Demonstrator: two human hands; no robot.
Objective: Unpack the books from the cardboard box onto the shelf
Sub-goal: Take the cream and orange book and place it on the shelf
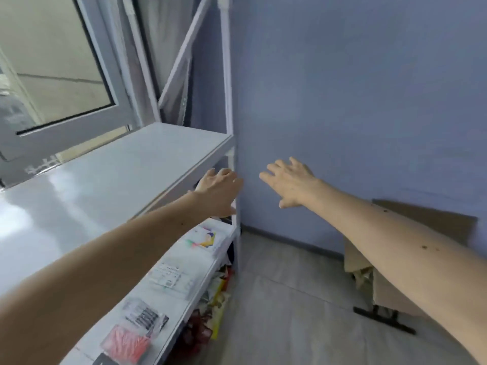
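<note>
Here both hands are empty, fingers spread: the left hand (218,191) at the shelf's (110,175) corner, the right hand (290,183) out toward the wall. The box (395,293) sits low at right, under the right forearm, nearer that hand; no books inside it can be seen.

A: What is the person wearing on the arms?

B: Nothing that shows. Both forearms are bare from the edge of the picture to the wrists, with no sleeve or cuff in view.

A: Anything on the hands?

B: No gloves. The left hand (220,192) has a small bright glint on one finger, which may be a ring, but the blur makes it hard to tell. The right hand (291,184) shows no ring or band.

A: Any marks?

B: A few small dark spots dot the right forearm, and one sits on the left forearm. No watch or bracelet at either wrist.
</note>
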